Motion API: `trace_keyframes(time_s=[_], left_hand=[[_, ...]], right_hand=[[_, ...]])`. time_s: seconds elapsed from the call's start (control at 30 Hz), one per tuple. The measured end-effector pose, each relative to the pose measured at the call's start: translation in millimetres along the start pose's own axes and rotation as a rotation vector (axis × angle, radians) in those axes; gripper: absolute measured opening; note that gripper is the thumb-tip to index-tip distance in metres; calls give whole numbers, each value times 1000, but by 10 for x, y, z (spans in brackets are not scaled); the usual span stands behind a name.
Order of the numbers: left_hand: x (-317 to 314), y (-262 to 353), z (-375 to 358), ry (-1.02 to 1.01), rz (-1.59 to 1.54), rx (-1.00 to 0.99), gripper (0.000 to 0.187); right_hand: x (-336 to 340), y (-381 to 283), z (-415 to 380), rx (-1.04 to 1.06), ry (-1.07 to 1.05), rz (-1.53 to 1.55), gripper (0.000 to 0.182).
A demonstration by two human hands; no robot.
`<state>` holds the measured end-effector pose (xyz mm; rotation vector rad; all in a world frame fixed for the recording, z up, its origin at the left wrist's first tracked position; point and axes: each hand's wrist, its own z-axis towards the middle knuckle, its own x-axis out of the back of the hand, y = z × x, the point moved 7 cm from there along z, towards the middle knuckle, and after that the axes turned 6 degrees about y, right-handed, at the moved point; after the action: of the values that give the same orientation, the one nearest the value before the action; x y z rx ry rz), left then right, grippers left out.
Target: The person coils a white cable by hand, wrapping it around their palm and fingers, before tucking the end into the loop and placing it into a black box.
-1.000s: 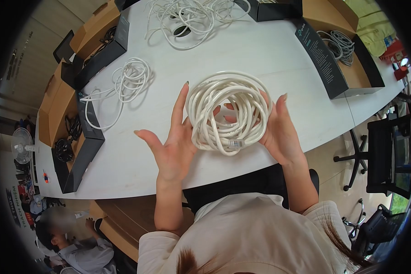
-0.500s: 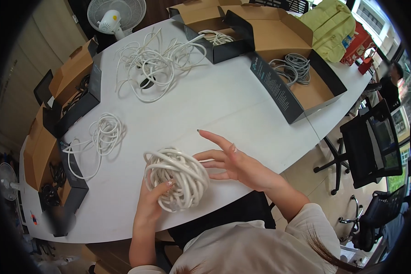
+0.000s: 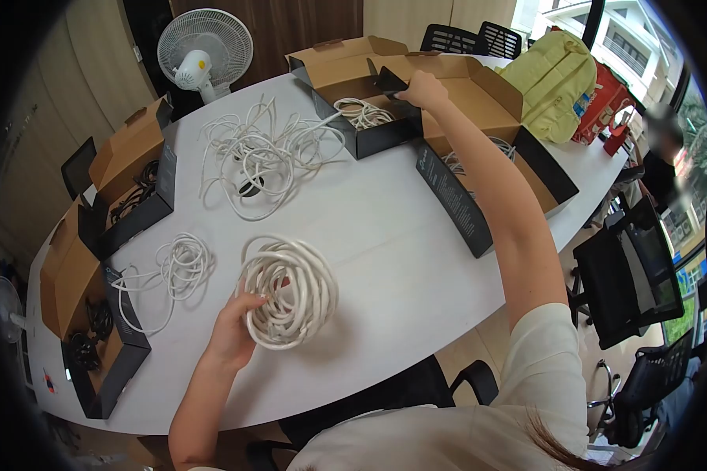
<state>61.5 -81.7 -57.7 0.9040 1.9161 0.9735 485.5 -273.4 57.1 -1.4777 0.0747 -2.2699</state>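
Note:
My left hand (image 3: 234, 328) grips a thick coil of white cable (image 3: 310, 294) above the near part of the white table (image 3: 385, 306). My right hand (image 3: 424, 90) reaches far forward, its fingers closed on the raised black flap of an open box (image 3: 385, 141) that holds a white cable coil (image 3: 363, 114). Beneath my right forearm, a second open box (image 3: 459, 200) holds grey cable, partly hidden by the arm. A loose tangle of white cables (image 3: 271, 157) lies left of these boxes, and a smaller white cable bundle (image 3: 184, 263) lies at the left.
Two open boxes with black cables, one farther back (image 3: 161, 196) and one nearer (image 3: 126, 357), line the left edge. A white fan (image 3: 196, 71) stands behind the table. A yellow-green backpack (image 3: 550, 86) and red bag (image 3: 605, 106) are back right. Black chairs and a person (image 3: 661, 165) are at right.
My right hand has moved from beside the held coil to the far box's flap. My left hand still holds the coil, now turned more face-up. The view has tilted up slightly.

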Motion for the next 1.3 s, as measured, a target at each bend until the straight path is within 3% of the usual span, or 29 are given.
trace_keyframes(time_s=[0.17, 0.3, 0.43, 0.5, 0.57, 0.73, 0.83, 0.97, 1.13, 1.3], left_hand=[[-369, 566, 288, -36, 128, -98, 54], [-700, 1026, 860, -100, 177, -141, 46], [-1193, 1346, 1636, -164, 156, -196, 40], [-1511, 1464, 1962, -177, 140, -238, 34], [-1738, 1500, 2487, -155, 164, -233, 30], [-2361, 1247, 3581, -147, 94, -108, 29], [-2631, 1194, 3736, 26, 77, -128, 35], [-2906, 1019, 4616, 192, 170, -151, 53], [-3046, 845, 4778, 164, 207, -58, 71], [-2910, 770, 4839, 395, 334, -62, 86]], right_hand=[[8, 256, -12, -62, 139, 127, 32], [208, 402, -459, 146, 461, 458, 23], [607, 440, -1225, 43, 393, 729, 16], [665, 545, -1417, 167, 401, 768, 14], [942, 470, -1573, 93, 254, 929, 18], [1303, 542, -1834, 75, 131, 710, 30], [1311, 672, -1908, 51, 95, 694, 22], [1382, 752, -1960, -15, 30, 680, 16], [1377, 918, -2028, -86, -38, 657, 17], [1315, 1093, -2070, -96, -88, 578, 15]])
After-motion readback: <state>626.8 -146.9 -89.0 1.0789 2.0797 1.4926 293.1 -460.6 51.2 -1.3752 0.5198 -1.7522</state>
